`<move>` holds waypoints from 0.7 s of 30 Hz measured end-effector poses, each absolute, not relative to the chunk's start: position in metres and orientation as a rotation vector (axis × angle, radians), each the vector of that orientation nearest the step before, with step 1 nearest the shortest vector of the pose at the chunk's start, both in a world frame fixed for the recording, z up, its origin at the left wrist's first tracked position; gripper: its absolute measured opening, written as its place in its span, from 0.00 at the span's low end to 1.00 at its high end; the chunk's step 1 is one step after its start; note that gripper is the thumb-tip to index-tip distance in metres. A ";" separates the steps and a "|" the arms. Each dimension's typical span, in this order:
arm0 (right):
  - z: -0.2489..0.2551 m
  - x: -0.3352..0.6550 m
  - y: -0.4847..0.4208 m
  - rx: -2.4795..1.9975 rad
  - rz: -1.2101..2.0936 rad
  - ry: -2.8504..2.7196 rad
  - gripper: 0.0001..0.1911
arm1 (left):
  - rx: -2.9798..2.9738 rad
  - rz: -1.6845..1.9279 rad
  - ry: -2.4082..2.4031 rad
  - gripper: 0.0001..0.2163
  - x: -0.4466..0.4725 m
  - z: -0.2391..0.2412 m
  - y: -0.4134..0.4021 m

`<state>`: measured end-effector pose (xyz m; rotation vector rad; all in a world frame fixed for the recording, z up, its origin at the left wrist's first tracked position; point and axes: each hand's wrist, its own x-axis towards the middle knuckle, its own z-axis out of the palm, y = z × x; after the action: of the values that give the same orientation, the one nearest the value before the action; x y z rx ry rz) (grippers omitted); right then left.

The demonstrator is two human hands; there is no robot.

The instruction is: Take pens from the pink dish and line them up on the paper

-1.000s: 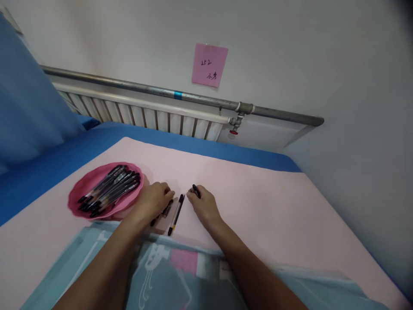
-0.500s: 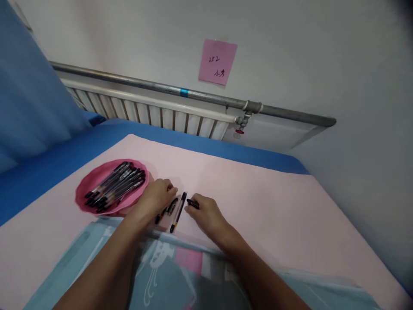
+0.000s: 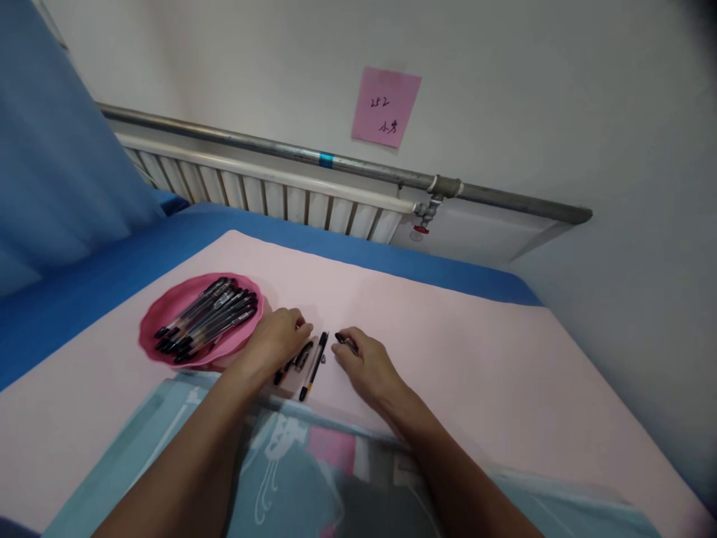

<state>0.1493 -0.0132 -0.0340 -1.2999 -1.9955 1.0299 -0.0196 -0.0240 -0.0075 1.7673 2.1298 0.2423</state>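
Right of the scalloped pink bowl (image 3: 168, 306) lies a slim, clear-barrelled, black-ended pen (image 3: 314, 366). Farther right, my right hand (image 3: 365, 360) pinches a small black piece (image 3: 340, 338); beside the bowl, my left hand (image 3: 281, 333) half-curls, its hold impossible to tell.

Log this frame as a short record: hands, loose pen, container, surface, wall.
Left hand: beside dark pen parts; grip unclear
Right hand: pinching a black cap-like piece
Loose pen: lying between the hands
Container: pink oval dish holding black pens
Surface: pink mat on blue tabletop
Wall: pink note reading "252"
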 end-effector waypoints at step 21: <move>-0.028 0.151 -0.021 -1.280 0.895 -2.383 0.11 | 1.791 0.253 2.132 0.16 -0.022 -0.008 -0.023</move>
<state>0.1508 -0.0213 -0.0276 -1.2800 -2.3826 0.8951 -0.0223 -0.0233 -0.0084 1.7906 2.1323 0.2526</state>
